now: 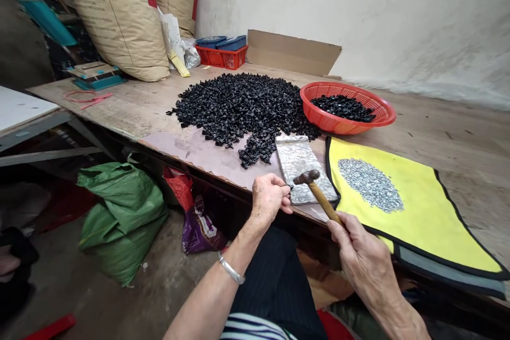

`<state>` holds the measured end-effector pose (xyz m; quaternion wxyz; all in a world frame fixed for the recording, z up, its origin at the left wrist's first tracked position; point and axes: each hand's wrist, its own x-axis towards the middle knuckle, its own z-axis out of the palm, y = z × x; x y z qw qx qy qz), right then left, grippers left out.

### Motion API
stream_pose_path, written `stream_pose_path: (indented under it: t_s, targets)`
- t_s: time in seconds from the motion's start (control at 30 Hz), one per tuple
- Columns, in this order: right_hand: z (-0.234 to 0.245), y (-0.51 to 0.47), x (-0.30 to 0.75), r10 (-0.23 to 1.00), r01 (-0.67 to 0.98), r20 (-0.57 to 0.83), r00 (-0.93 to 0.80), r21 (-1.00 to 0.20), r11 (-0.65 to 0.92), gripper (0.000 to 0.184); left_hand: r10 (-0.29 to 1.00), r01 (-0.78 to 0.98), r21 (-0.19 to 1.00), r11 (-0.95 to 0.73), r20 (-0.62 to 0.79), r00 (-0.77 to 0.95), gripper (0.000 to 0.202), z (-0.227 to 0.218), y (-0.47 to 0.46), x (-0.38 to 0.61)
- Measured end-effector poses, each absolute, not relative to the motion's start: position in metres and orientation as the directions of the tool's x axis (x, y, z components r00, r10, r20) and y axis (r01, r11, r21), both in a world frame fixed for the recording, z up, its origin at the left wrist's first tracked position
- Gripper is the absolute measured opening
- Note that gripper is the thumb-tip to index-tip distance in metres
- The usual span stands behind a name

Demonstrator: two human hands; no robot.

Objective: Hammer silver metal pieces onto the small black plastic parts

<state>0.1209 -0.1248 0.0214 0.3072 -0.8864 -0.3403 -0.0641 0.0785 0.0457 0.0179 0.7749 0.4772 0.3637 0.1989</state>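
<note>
My right hand (pixel 358 247) is wrapped round the wooden handle of a small hammer (pixel 324 199). The hammer's metal head hangs over a scuffed, silvery-grey slab (pixel 305 162) at the table's front edge. My left hand (pixel 270 196) is pinched at the slab's near left corner, with a small black part (pixel 291 187) at its fingertips, close to the hammer head. Whether hammer and part touch I cannot tell. Beyond the slab spreads a large pile of small black parts (pixel 243 103). Right of it, small silvery metal pieces (pixel 370 183) lie heaped on a yellow cloth (pixel 430 207) with black edging.
A red plastic basket (pixel 346 127) holding more black parts stands behind the cloth. Farther back are a red crate (pixel 221 58) with blue trays, a cardboard strip (pixel 292 53) and full sacks (pixel 111 16). A green bag (pixel 119 218) sits on the floor at left.
</note>
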Motion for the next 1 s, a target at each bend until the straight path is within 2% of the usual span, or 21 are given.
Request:
stream_pose_path:
  t_s: [0.13,0.27,0.6,0.77,0.83,1.0]
  targets:
    - [0.020,-0.120,0.119,0.628,0.760,0.444,0.640,-0.244,-0.602,0.039,0.653,0.044,0.881,0.470,-0.381,0.654,0.016,0.020,0.047,0.077]
    - [0.023,-0.119,0.119,0.656,0.801,0.518,0.549,-0.102,-0.590,0.037,0.657,0.051,0.888,0.457,-0.376,0.654,0.018,0.019,0.048,0.077]
    - [0.027,-0.116,0.117,0.686,0.816,0.534,0.495,-0.014,-0.578,0.030,0.655,0.051,0.891,0.450,-0.369,0.660,0.016,0.019,0.048,0.078]
    - [0.041,-0.121,0.114,0.621,0.827,0.617,0.483,-0.089,-0.555,0.028,0.647,0.072,0.885,0.460,-0.389,0.656,0.016,0.021,0.048,0.079]
    - [0.040,-0.120,0.112,0.599,0.824,0.647,0.472,-0.082,-0.561,0.030,0.649,0.073,0.886,0.457,-0.389,0.654,0.015,0.020,0.048,0.079]
    - [0.026,-0.113,0.112,0.717,0.802,0.555,0.422,0.139,-0.580,0.027,0.659,0.070,0.894,0.443,-0.377,0.650,0.016,0.020,0.049,0.079]
